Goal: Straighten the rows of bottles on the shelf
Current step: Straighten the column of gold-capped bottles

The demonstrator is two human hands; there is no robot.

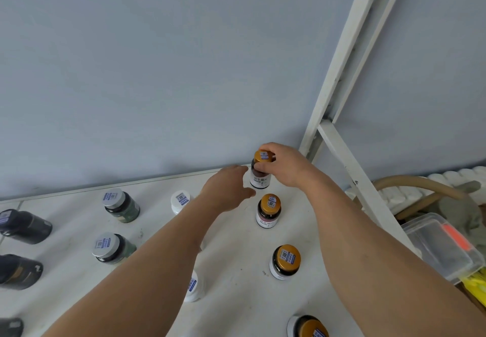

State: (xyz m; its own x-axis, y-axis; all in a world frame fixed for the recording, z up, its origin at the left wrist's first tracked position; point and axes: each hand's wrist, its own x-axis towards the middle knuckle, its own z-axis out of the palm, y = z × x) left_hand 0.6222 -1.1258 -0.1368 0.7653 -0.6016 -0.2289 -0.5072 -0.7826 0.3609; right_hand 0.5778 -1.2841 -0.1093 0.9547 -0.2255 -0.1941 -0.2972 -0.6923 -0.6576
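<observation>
Here, your right hand (282, 165) is clamped on the gold cap of the back bottle (261, 172), which stands upright near the shelf's (236, 297) rear edge, by the white post (339, 68). Your left hand (227, 188) hovers just left of it, fingers spread, probably not touching; the angle makes that hard to judge. Two more gold-capped bottles (268, 211) (285, 261) trail toward you in a loose line. White-capped jars (180, 201) and dark jars (121, 205) sit further left.

Gold-capped dark brown bottle with white label (261, 172): blue-and-white code sticker on cap. Silver-lidded dark green jar (121, 204): same sticker. White shelf surface (236, 247). Pale blue wall (157, 73).
</observation>
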